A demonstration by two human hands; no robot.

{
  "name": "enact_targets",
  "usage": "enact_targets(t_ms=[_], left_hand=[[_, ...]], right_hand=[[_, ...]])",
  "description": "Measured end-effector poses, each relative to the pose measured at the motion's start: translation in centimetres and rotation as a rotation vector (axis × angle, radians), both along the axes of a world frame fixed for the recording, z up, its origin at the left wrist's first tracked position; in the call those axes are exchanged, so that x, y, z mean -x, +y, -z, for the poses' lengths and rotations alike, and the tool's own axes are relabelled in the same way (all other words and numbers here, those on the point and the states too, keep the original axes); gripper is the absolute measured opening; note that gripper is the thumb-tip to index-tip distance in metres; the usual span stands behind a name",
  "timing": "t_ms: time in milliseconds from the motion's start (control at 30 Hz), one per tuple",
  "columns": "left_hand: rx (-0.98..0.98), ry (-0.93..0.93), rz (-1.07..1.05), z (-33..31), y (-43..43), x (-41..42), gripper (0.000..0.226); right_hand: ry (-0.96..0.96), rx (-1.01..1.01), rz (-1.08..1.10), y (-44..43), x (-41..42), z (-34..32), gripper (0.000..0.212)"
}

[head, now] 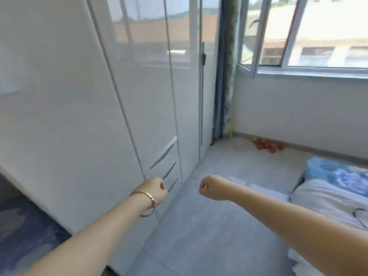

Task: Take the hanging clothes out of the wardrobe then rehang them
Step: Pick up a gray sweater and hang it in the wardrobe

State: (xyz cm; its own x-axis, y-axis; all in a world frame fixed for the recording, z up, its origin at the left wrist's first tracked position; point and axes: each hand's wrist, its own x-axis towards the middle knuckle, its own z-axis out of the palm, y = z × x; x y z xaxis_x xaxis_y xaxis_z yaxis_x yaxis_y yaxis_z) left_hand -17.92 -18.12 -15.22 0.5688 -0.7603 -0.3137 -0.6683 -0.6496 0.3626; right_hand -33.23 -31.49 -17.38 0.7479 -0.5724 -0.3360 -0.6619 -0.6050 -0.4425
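A person stands before a closed white wardrobe [83,100], both arms stretched forward, the left hand [156,189] and right hand [212,188] each curled into an empty fist and gripping nothing. A bracelet [148,203] circles the left wrist. The left fist hangs just in front of the wardrobe's lower drawer handles [168,163]; the right fist hangs farther out from the wardrobe, over the tiled floor [199,226].

The hanging clothes are not visible: every glossy door is shut, so any garments are presumably behind them. By the look of things the task has barely begun, and the step in hand is getting a door open.

To do that well, the person would likely need to uncurl a hand and take a door by its long vertical edge or by the dark vertical handle [203,56] at the wardrobe's far end, rather than the drawer pulls, then swing the door fully clear so the rail can be reached. Standing slightly back from the wardrobe should leave the door room to open.

On the side away from the wardrobe lie a bed [326,198] with pale bedding and a blue patterned pillow [336,173]; beyond the wardrobe's far end hangs a curtain [224,76] beside an open window [310,36].
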Motion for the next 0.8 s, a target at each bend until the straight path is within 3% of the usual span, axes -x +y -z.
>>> enact_targets(t_ms=[200, 400, 800], left_hand=[[-0.066, 0.093, 0.329, 6.9, -14.8, 16.6, 0.018], [-0.152, 0.039, 0.690, 11.9, -23.7, 32.5, 0.013], [-0.389, 0.069, 1.258, 20.7, -31.3, 50.4, 0.018]], right_hand=[[0.059, -0.087, 0.397, -7.1, 20.4, 6.4, 0.031], [0.064, -0.231, 0.741, -9.8, 37.3, 11.4, 0.031], [0.070, -0.438, 1.655, -4.3, 55.1, 21.9, 0.022]])
